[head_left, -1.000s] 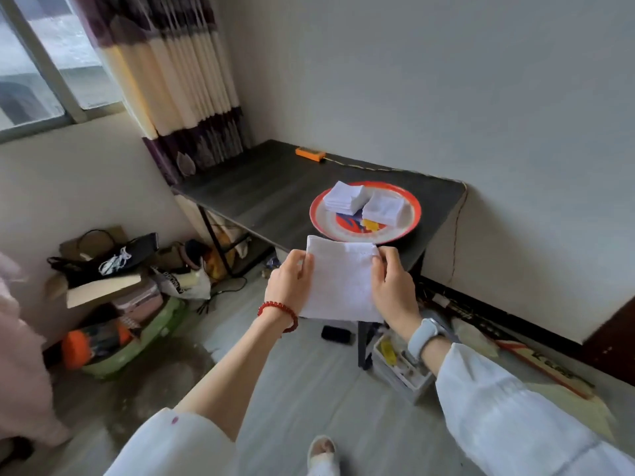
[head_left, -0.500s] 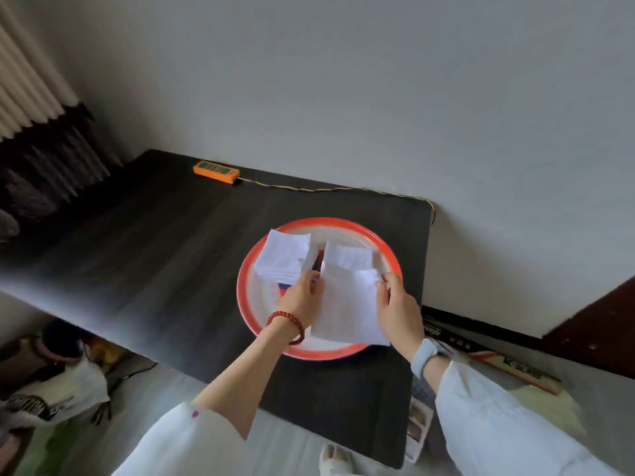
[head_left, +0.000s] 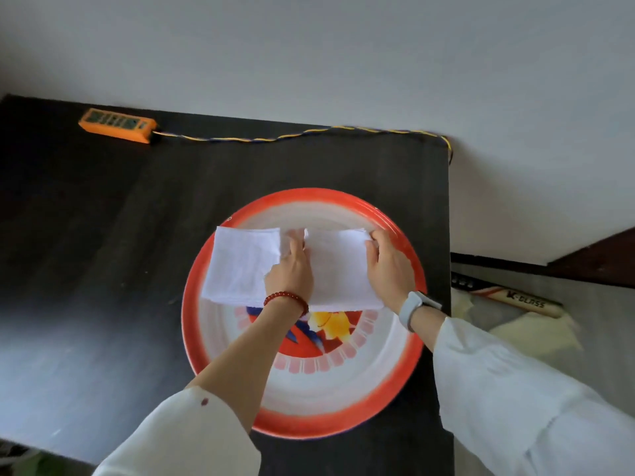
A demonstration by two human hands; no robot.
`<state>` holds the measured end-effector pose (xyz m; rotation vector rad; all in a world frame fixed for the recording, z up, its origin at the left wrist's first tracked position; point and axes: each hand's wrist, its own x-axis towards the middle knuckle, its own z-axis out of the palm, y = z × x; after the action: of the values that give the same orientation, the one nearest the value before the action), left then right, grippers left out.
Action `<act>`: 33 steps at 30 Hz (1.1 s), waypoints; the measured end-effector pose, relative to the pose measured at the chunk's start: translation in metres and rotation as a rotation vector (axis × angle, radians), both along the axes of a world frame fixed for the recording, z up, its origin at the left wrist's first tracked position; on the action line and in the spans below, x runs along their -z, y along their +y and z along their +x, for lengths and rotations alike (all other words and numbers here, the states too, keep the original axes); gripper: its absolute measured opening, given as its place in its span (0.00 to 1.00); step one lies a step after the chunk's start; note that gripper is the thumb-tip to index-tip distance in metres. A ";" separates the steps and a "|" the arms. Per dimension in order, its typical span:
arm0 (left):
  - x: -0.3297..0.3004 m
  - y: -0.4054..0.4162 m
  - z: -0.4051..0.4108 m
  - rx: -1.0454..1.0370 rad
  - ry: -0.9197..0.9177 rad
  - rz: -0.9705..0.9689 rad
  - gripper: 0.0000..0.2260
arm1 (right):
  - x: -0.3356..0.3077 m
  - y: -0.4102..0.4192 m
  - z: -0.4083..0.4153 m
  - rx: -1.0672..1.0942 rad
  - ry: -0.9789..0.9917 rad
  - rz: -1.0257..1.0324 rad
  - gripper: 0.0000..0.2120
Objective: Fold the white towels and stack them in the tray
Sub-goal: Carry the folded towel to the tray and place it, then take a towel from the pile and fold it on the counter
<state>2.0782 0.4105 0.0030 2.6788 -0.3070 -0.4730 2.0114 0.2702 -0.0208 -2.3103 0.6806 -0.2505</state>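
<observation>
A folded white terry towel (head_left: 338,269) lies flat on the right-hand stack inside the round enamel tray with a red rim and painted flowers (head_left: 343,420). The left hand (head_left: 290,274) pinches its left edge with curled fingers; the right hand (head_left: 390,266) grips its far right corner. Just beside it sits a second stack of folded white towels (head_left: 240,266). The tray rests on a matte black desk (head_left: 103,235) against a pale wall, where an orange plastic power strip (head_left: 117,124) trails a braided cord (head_left: 292,135).
</observation>
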 end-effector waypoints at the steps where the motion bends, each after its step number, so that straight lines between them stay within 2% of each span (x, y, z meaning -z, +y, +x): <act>1: 0.003 -0.001 0.001 0.027 -0.011 0.033 0.19 | 0.004 0.000 0.002 0.006 0.011 0.003 0.12; 5: 0.010 -0.005 0.006 0.121 -0.037 0.112 0.19 | 0.012 0.003 0.000 0.034 0.067 -0.013 0.13; 11: 0.007 -0.009 0.007 0.107 -0.018 -0.008 0.14 | 0.015 0.000 -0.005 0.076 0.056 -0.067 0.12; 14: 0.010 -0.007 0.001 0.126 -0.023 -0.016 0.13 | 0.018 0.000 -0.009 0.077 0.075 -0.032 0.14; 17: 0.014 -0.007 0.004 0.099 0.005 0.023 0.14 | 0.020 0.000 -0.008 0.068 0.144 -0.106 0.16; 19: 0.012 -0.004 0.005 0.129 -0.074 0.030 0.17 | 0.015 0.002 -0.009 0.053 0.144 -0.143 0.18; 22: 0.005 0.004 -0.005 0.335 -0.262 0.066 0.22 | 0.013 0.010 -0.025 -0.043 0.073 -0.352 0.20; 23: 0.004 0.008 -0.009 0.450 -0.274 0.135 0.23 | 0.013 0.013 -0.031 -0.104 0.061 -0.440 0.20; 25: 0.011 0.015 -0.011 0.626 -0.237 0.299 0.24 | 0.010 0.020 -0.037 -0.296 0.189 -0.546 0.24; 27: 0.015 0.020 -0.009 0.673 -0.175 0.363 0.25 | 0.005 0.025 -0.039 -0.392 0.301 -0.499 0.29; 28: 0.012 0.021 -0.007 0.666 -0.150 0.341 0.24 | 0.002 0.026 -0.041 -0.369 0.306 -0.422 0.28; 33: -0.029 0.007 -0.001 0.545 -0.211 0.112 0.20 | -0.043 0.016 -0.067 -0.057 0.012 -0.103 0.17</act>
<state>2.0770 0.4173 0.0320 2.7356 -1.1172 -0.3652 1.9448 0.2864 0.0217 -2.4274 0.6198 -0.2509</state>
